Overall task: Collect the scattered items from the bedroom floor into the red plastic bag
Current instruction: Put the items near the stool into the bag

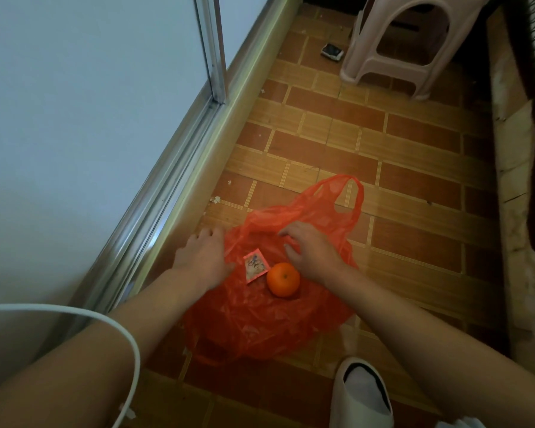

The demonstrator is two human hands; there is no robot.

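Note:
The red plastic bag [260, 319] lies crumpled on the tiled floor, one handle loop [357, 199] pointing away from me. An orange [283, 279] and a small red printed packet [255, 268] rest on the bag's plastic near its mouth; I cannot tell whether they lie inside or on top. My left hand [204, 254] grips the bag's left edge, thumb on the plastic. My right hand [312, 251] pinches the upper rim of the bag with curled fingers, just above the orange.
A small dark item [332, 51] lies on the floor beside a pink plastic stool [414, 41] at the far end. A sliding-door track [179, 168] runs along the left, bedding [531, 211] along the right. A white slipper [362, 396] and white cable [112, 319] sit near me.

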